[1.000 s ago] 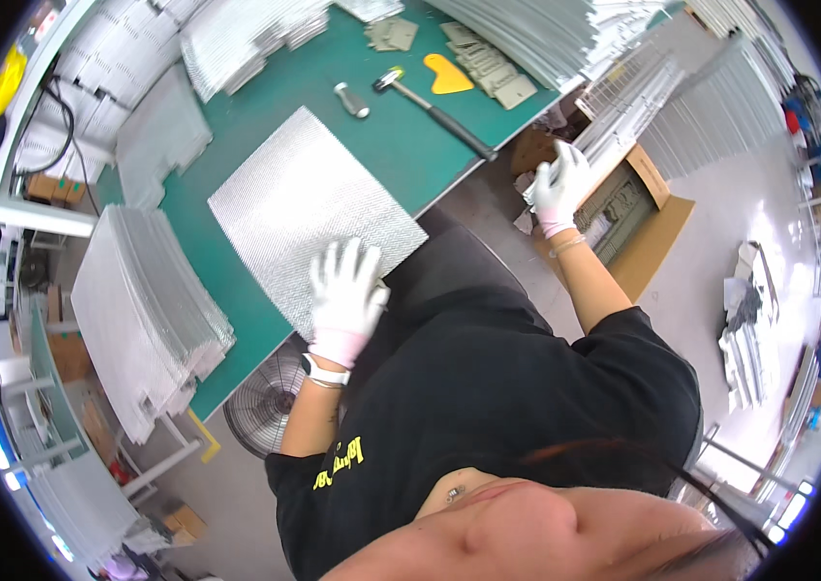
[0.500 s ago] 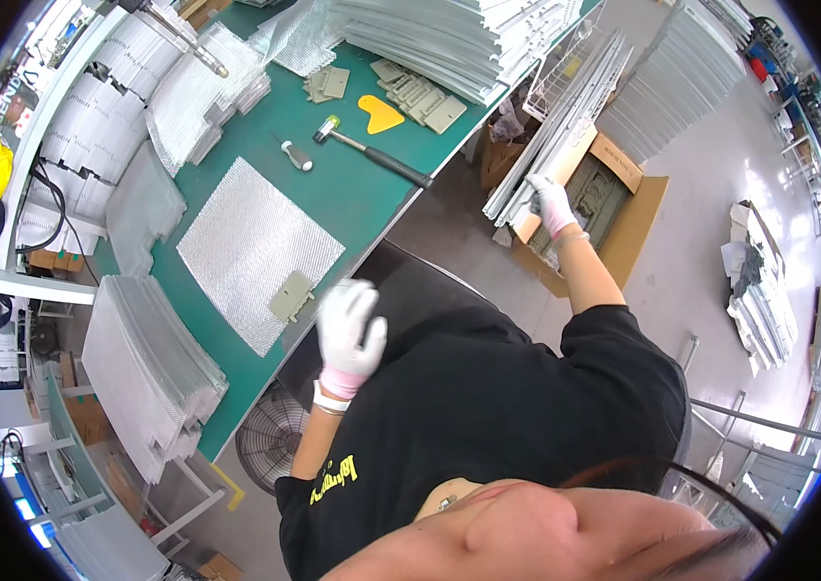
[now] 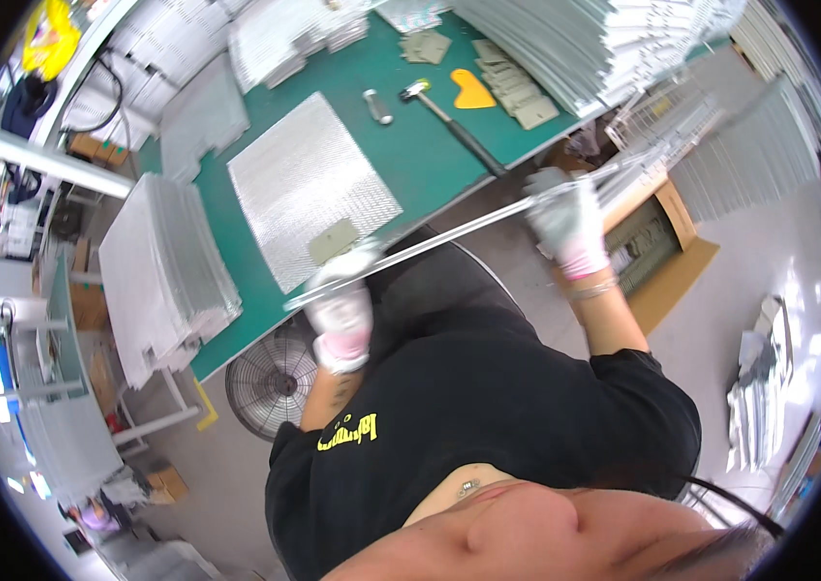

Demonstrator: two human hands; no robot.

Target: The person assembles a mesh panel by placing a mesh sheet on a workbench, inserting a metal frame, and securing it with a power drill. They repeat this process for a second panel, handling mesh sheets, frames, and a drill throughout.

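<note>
A long, thin silvery metal strip [image 3: 439, 238] stretches slantwise between my two gloved hands, in front of the green bench's edge. My right hand [image 3: 567, 221] is closed round its right part. Near the left end, the strip crosses my left hand [image 3: 342, 308], which grips it there; motion blurs those fingers. Just beyond my left hand, a small beige-grey plate [image 3: 334, 239] lies on the near corner of a silvery textured sheet [image 3: 309, 179]. That sheet rests flat on the green bench [image 3: 418, 160].
A black-handled hammer [image 3: 464, 136], a screwdriver-like handle [image 3: 377, 107] and a yellow scraper [image 3: 472, 89] lie on the bench. Stacked metal panels [image 3: 163, 276] stand at its left. Right of the bench is an open cardboard box [image 3: 672, 290]; a fan [image 3: 279, 384] stands below.
My right hand has come away from the strips by the box, bringing one long metal strip toward the bench. My left hand, empty before, is now at its left end. The view has shifted.
</note>
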